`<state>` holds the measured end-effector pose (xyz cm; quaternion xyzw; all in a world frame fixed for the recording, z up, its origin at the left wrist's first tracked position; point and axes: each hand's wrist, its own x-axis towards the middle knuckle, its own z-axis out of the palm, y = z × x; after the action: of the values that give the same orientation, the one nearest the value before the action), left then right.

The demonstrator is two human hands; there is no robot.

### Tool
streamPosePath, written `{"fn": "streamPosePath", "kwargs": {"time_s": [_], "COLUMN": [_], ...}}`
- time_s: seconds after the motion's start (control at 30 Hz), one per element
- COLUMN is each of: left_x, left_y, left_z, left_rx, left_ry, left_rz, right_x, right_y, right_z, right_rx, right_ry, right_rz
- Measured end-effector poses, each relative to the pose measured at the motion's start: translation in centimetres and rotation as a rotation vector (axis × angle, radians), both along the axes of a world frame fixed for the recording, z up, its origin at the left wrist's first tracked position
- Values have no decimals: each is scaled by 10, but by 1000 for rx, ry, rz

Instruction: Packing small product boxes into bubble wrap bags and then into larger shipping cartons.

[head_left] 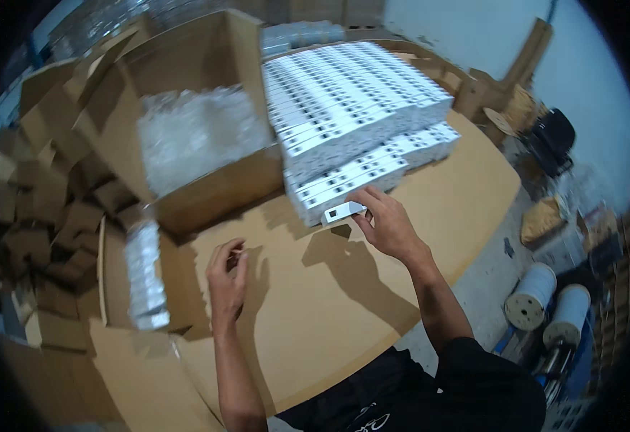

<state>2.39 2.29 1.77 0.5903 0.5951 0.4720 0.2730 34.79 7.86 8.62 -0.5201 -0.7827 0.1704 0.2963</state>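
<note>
My right hand [385, 223] holds a small white carton [343, 211] by one end, just in front of a large stack of the same white cartons [351, 108] laid in rows on the cardboard-covered table [329, 302]. My left hand [228, 277] hovers over the table to the left, fingers curled together around something small that I cannot make out. Behind it stands a big open cardboard box [207, 187] filled with clear plastic packets [196, 133].
A strip of clear packets [144, 277] lies on a cardboard flap at the left. Piled brown cartons [34, 209] fill the far left. On the floor at the right stand two white rolls [549, 302], a black chair [552, 140] and wooden spools [513, 111].
</note>
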Motion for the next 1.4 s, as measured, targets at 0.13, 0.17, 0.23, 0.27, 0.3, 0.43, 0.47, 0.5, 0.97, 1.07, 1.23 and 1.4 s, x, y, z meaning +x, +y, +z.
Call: {"fn": "streamPosePath", "kwargs": {"time_s": [0.13,0.17,0.23,0.27,0.3,0.43,0.47,0.5,0.97,1.07,1.23,1.4], "left_x": [-1,-5,-11,-14,-17,-30,-34,-34,-34,-32,-35,-32], "left_y": [-4,-6,-8,-9,-9,-7,-7,-5,5,2,0,2], "left_z": [16,21,24,21,19,13,10,7,-12,-6,-10,-9], "left_rx": [-87,-140,-193,-199,-204,-160,-159,-101,-35,-124,-97,-63], "left_ry": [-171,-230,-291,-359,-428,-431,-431,-408,-116,-84,-68,-76], "left_rz": [-8,-35,-43,-32,-25,65,75,93,146,167,141,134], "right_x": [-65,-84,-114,-128,-140,-167,-171,-173,-172,-170,-171,-167], "right_y": [-1,-2,-2,-3,-4,-2,-4,-1,23,21,19,22], "right_z": [-12,-16,-24,-26,-28,-31,-30,-38,-91,-91,-92,-94], "right_rx": [42,51,45,33,21,140,68,70,-227,-212,-186,-251], "right_ry": [62,75,95,114,132,362,396,395,547,542,505,476], "right_rz": [148,178,243,265,283,367,352,354,222,237,244,259]}}
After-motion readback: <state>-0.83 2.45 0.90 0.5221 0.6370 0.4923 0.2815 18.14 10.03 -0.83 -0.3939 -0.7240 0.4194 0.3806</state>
